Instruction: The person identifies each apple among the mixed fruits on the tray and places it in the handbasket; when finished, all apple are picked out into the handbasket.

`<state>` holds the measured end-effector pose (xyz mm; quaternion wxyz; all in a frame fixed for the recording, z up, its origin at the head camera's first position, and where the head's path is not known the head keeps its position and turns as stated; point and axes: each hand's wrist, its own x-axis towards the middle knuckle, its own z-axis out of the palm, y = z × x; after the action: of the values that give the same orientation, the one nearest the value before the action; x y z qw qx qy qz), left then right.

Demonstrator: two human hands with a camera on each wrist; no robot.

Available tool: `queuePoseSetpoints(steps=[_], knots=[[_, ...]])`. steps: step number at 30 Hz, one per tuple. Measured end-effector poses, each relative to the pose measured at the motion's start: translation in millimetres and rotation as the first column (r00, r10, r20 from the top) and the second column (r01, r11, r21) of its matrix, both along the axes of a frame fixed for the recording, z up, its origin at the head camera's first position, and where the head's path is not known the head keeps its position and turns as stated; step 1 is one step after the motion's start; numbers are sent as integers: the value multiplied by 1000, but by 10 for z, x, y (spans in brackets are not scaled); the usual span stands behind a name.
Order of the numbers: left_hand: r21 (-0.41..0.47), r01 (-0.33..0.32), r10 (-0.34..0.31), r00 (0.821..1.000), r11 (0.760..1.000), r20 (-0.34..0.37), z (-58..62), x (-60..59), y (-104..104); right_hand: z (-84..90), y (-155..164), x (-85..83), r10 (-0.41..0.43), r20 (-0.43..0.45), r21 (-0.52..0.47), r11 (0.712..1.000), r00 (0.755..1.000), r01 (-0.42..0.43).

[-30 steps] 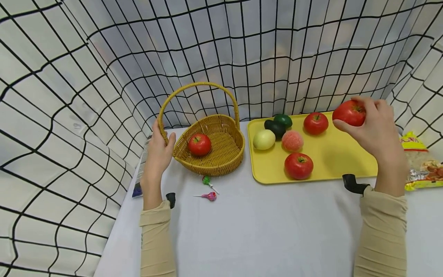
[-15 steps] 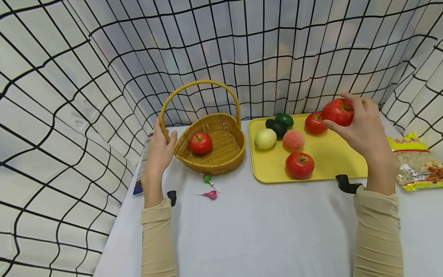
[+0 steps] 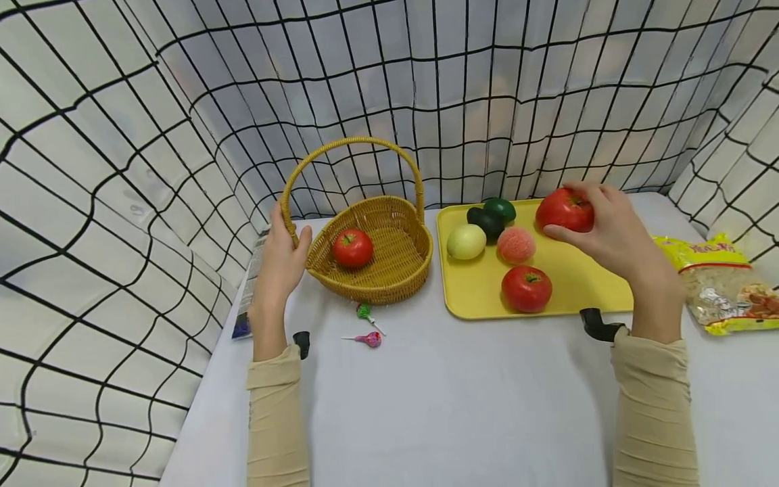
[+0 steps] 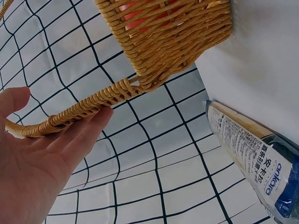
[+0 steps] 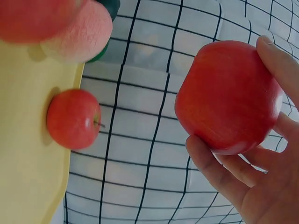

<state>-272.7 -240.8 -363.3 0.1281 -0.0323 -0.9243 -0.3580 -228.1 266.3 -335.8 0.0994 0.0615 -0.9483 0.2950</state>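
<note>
In the head view, a yellow wicker basket (image 3: 395,284) with a tall hoop handle (image 3: 356,141) stands on the left of the table and contains a red apple (image 3: 353,248). My left hand (image 3: 280,264) touches the handle's left side, its fingers (image 4: 91,128) nearly straight behind it and the thumb apart. My right hand (image 3: 621,233) holds a large red apple (image 5: 229,98) between thumb and fingertips, over the yellow tray (image 3: 584,291). That tray bears another red apple (image 3: 526,289), a peach (image 3: 516,245), a pale lemon-shaped fruit (image 3: 466,242), dark green avocado-like items (image 3: 485,223) and a smaller apple (image 5: 74,119).
Two lollipops, one green (image 3: 364,311) and one pink (image 3: 371,339), lie before the basket. A yellow snack bag (image 3: 724,287) sits right of the tray. Left of the basket is a printed packet (image 4: 252,149). Black netting (image 3: 462,88) over white cloth encloses the back and sides.
My right hand has carried its apple leftward over the tray, now covering the rear apple in the head view. The left hand stays at the basket handle.
</note>
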Motion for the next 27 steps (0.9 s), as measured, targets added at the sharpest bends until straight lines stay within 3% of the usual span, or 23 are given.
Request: queuePoseSetpoints(steps=[5,10,15,20,27], knots=[[6,-2,2,1000,1000,-2,59,-11,-54,43,-315,-12,69,12,-12,998,998,-69],[8,15,-15,1000,1000,14,29,-27,-43,-28,-739,-53,163,7,54,985,987,-164],[5,18,-18,1000,1000,17,17,-10,-57,-245,-1444,-183,330,-15,208,924,944,-320],[-2,16,-16,999,1000,31,19,3,-40,-271,-1993,-489,444,79,275,851,892,-448],[-77,-9,8,1000,997,-10,19,-7,5,-159,-2402,-1094,430,249,402,769,868,-496]])
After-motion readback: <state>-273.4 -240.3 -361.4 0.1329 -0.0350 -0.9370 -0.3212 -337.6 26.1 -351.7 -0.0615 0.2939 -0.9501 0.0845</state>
